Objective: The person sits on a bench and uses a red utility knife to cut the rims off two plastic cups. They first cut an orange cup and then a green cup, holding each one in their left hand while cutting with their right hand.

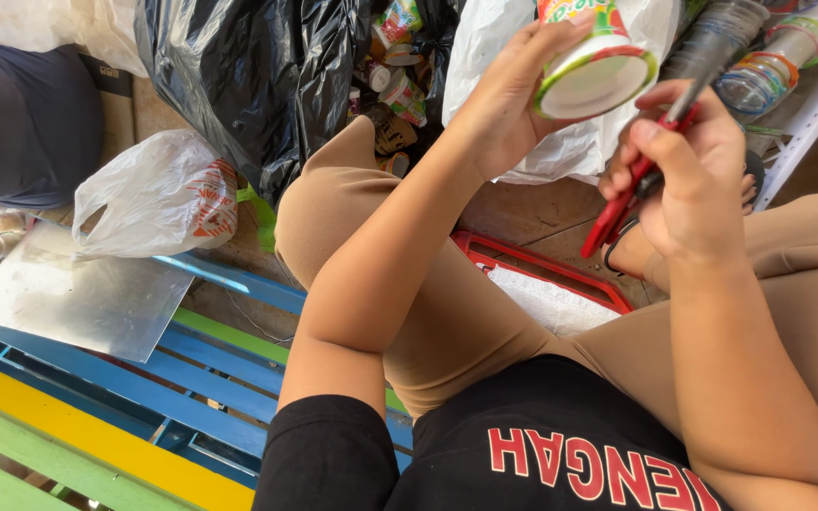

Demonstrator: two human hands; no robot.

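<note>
The left hand [504,104] holds a plastic cup [594,61] with a colourful printed wrap, high in the view, above the knees. Its grip is closed around the side of the cup, thumb on the near side. The cup lies tilted: its long axis runs from the upper part of the view down toward the camera, and its round white bottom points down and to the right, toward the other hand.

The right hand [688,175] is closed around red-handled scissors [641,170]. Their long axis goes diagonally, handles at lower left, metal blade pointing up and right. The blade tip is just beside the rim of the cup's bottom; I cannot tell if it touches.

Under the hands a red tray [542,270] with a white sheet lies on the floor. Stacked clear cups [759,57] are at the upper right, a black rubbish bag [248,76] and a white plastic bag [158,194] at the left. A colourful slatted bench [97,416] carries a metal sheet [78,293].
</note>
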